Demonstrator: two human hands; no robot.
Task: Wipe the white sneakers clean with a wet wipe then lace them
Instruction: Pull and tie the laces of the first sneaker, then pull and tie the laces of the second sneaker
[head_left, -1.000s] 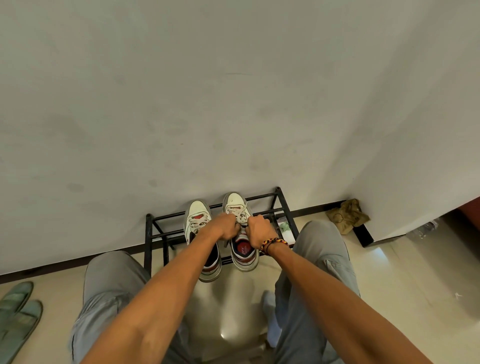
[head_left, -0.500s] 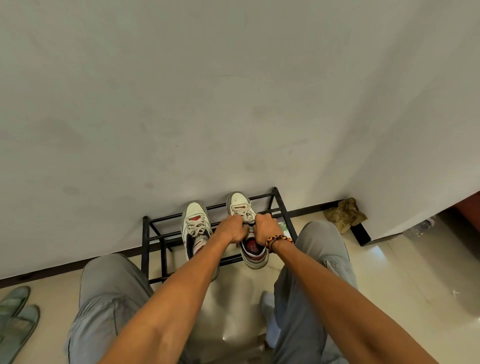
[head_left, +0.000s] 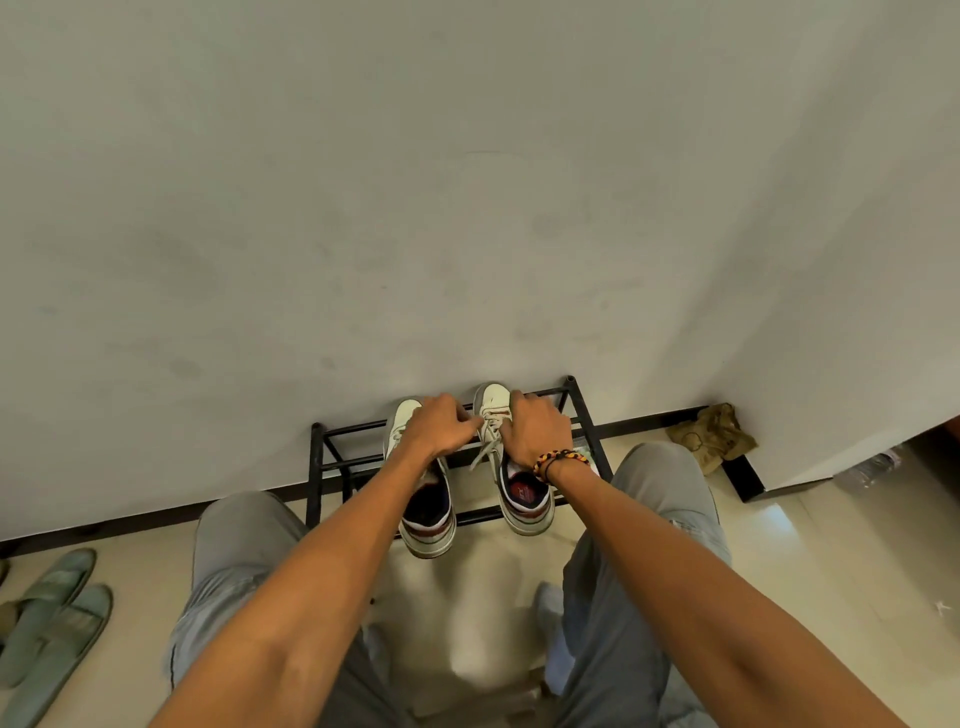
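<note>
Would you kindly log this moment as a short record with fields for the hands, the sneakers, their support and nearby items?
left hand: reaches over the left sneaker, fingers at the laces of the right sneaker
right hand: grips the right sneaker near the laces; beaded bracelet on the wrist
sneakers: side by side, toes toward the wall
support: black metal rack
nearby: green slippers on the floor, crumpled cloth in the corner
</note>
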